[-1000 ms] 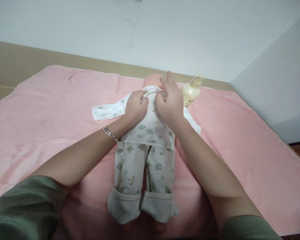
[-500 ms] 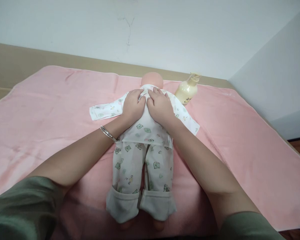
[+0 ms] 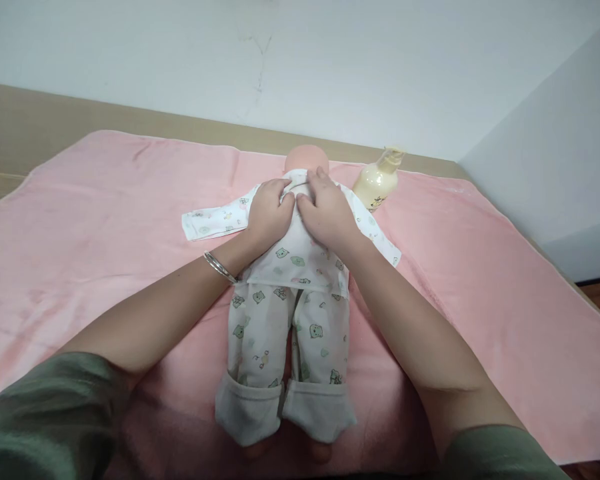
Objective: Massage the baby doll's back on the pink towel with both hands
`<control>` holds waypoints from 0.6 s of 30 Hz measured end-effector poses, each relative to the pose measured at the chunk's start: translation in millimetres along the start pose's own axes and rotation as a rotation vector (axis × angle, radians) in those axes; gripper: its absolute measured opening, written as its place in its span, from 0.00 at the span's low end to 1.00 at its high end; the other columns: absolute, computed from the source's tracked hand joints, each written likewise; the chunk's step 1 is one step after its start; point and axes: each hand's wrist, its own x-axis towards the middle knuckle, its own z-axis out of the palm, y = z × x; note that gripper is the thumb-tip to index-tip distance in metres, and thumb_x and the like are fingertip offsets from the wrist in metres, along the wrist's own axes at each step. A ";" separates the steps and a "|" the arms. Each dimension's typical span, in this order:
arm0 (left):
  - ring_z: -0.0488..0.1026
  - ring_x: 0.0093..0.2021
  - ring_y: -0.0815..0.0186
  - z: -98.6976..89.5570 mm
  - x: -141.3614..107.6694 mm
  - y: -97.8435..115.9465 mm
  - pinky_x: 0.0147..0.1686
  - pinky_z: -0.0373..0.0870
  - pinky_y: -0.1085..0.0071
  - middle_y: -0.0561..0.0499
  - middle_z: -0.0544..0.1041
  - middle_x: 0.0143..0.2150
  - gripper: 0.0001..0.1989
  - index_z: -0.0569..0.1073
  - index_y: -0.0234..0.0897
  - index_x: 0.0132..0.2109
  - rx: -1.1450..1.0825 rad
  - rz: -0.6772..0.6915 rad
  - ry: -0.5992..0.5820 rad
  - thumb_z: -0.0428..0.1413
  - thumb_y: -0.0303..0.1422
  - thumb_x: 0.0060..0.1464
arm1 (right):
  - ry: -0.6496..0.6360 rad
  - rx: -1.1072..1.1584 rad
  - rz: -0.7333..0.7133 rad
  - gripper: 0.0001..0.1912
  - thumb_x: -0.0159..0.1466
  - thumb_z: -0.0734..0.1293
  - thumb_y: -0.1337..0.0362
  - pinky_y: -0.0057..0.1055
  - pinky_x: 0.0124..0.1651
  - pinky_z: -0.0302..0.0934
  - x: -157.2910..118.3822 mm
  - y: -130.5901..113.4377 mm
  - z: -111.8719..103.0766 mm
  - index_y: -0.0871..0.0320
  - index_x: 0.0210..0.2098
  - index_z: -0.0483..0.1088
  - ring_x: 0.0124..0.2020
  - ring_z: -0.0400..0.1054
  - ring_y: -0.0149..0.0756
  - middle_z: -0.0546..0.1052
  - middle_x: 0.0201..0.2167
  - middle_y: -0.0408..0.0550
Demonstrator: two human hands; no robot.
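A baby doll (image 3: 307, 159) lies stretched out with its head at the far end. It wears a white printed top (image 3: 300, 261) and matching trousers (image 3: 317, 330) with turned-up cuffs; no face shows. My left hand (image 3: 271, 212) rests open on the left of the upper body, thumb towards the middle. On the other side my right hand (image 3: 329, 210) lies open on the cloth, its fingertips by the collar. The two thumbs are close together but apart. The doll's own hands are hidden in or under the sleeves.
A pink blanket (image 3: 485, 267) is spread under the doll. Beyond the doll's right-hand sleeve stands a pale yellow pump bottle (image 3: 377, 183). A wooden ledge (image 3: 145, 113) and a white wall (image 3: 360, 67) border the far side.
My right hand has slid slightly up and outward, its fingers now nearer the collar. My left hand keeps its place on the top. The whole view has shifted a little.
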 end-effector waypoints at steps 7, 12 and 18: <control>0.74 0.63 0.52 2.6 -1.6 -2.2 0.70 0.69 0.53 0.41 0.81 0.59 0.22 0.78 0.34 0.56 0.039 -0.012 0.034 0.47 0.33 0.61 | 0.189 -0.003 -0.043 0.34 0.70 0.55 0.65 0.67 0.82 0.36 -3.5 -0.2 2.3 0.60 0.75 0.54 0.84 0.35 0.55 0.50 0.81 0.55; 0.75 0.61 0.49 3.2 -1.5 -0.6 0.69 0.68 0.50 0.39 0.82 0.55 0.19 0.79 0.34 0.50 0.093 -0.014 0.037 0.46 0.33 0.62 | -0.012 -0.013 0.053 0.35 0.70 0.56 0.63 0.64 0.82 0.40 -2.9 -3.7 6.2 0.72 0.74 0.56 0.82 0.43 0.59 0.53 0.79 0.66; 0.75 0.59 0.45 4.2 -1.7 4.3 0.67 0.69 0.45 0.36 0.81 0.55 0.19 0.77 0.33 0.53 0.186 -0.022 0.010 0.46 0.36 0.65 | 0.244 0.041 -0.015 0.37 0.67 0.56 0.66 0.67 0.82 0.34 -5.9 -4.1 1.2 0.61 0.76 0.53 0.84 0.32 0.54 0.47 0.82 0.56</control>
